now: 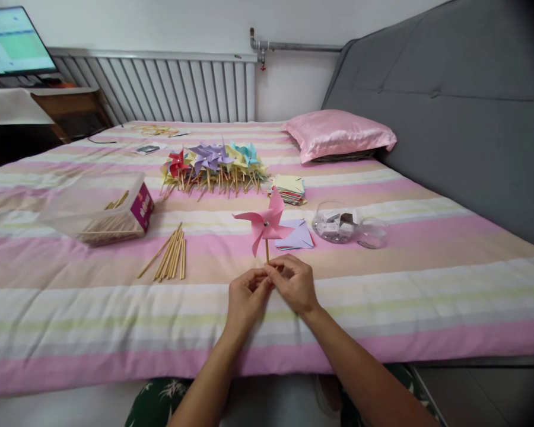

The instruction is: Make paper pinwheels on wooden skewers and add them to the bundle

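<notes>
A pink paper pinwheel (273, 225) stands upright before me on a thin wooden stick. My left hand (248, 295) and my right hand (294, 283) pinch the stick together below the blades, fingertips touching. Just behind the pinwheel lies a small stack of lilac paper squares (299, 233). Farther back is a pile of cream and coloured paper (288, 188). Several loose wooden sticks (171, 255) lie to the left of my hands. A heap of finished pinwheels (211, 160) in red, purple, yellow and blue rests beyond.
At left, a clear plastic box (98, 207) lies with sticks inside. Right of the paper stand a clear bowl (335, 224) of small packets and a clear lid or dish (372, 233). A pink pillow (338, 133) lies by the grey headboard (449, 107). The striped bedsheet (404, 302) ends at the near edge.
</notes>
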The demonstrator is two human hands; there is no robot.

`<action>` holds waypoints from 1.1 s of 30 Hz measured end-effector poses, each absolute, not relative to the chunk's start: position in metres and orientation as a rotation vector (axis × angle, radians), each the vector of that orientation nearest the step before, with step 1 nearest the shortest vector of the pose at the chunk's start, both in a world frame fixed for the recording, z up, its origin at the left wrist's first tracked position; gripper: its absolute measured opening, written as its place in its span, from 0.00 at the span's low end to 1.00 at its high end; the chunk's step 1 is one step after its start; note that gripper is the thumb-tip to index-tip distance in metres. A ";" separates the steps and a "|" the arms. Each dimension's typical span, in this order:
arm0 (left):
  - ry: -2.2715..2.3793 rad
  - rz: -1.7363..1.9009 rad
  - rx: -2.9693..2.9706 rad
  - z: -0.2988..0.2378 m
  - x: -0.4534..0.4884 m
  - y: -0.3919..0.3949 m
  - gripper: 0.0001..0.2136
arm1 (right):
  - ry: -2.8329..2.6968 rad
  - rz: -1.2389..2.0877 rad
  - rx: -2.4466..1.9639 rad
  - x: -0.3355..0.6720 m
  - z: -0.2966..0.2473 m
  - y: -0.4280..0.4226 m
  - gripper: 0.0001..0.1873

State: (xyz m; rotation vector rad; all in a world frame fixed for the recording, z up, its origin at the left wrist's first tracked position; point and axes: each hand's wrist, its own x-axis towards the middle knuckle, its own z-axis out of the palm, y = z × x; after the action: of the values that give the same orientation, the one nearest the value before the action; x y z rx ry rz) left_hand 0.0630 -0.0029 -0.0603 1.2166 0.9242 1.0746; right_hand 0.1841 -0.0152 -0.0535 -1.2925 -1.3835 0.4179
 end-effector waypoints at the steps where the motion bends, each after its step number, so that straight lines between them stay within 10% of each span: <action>1: 0.927 1.076 1.205 -0.059 0.063 -0.003 0.09 | -1.376 0.432 -1.293 0.184 -0.054 -0.015 0.04; 33: 1.008 1.086 1.270 -0.064 0.061 -0.004 0.09 | -1.327 0.521 -1.233 0.187 -0.056 -0.014 0.04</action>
State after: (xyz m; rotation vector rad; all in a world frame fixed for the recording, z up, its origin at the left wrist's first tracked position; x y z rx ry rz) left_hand 0.0610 -0.0042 -0.0642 1.2696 1.0085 1.0863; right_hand 0.1867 -0.0142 -0.0560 -1.2329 -1.3265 0.5214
